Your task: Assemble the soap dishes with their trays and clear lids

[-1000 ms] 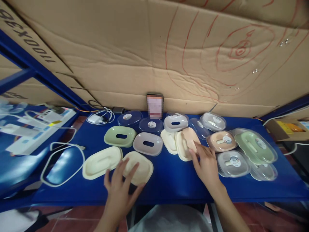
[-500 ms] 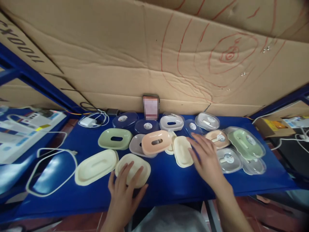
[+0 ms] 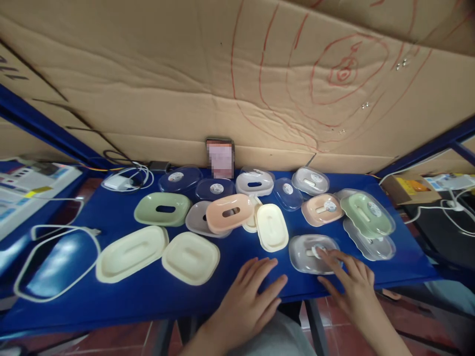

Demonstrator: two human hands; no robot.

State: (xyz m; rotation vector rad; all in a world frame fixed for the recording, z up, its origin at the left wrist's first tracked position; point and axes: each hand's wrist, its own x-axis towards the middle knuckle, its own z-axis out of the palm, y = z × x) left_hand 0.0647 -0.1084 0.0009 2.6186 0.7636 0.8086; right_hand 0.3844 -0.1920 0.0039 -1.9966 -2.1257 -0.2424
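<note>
My right hand (image 3: 351, 283) rests its fingertips on a clear grey lid (image 3: 308, 249) near the front edge of the blue table (image 3: 237, 291). Spread flat with fingers apart, my left hand (image 3: 247, 301) lies on the bare table just left of that lid and holds nothing. A cream tray (image 3: 272, 226) lies just beyond my left hand. Two larger cream trays (image 3: 191, 257) (image 3: 129, 253) sit further left. A peach soap dish (image 3: 229, 212) lies on top of a grey one (image 3: 196, 222), with a green dish (image 3: 162, 208) beside them.
Peach (image 3: 322, 208), green (image 3: 367, 213) and clear lids crowd the right side. Dark and grey lids line the back by a phone (image 3: 220, 157) propped against the cardboard wall. White cables (image 3: 55, 257) and a charger (image 3: 118, 182) lie at the left.
My left hand left the cream tray and moved right onto bare table. My right hand drew back from the middle and now touches the grey lid, which sits nearer the front edge.
</note>
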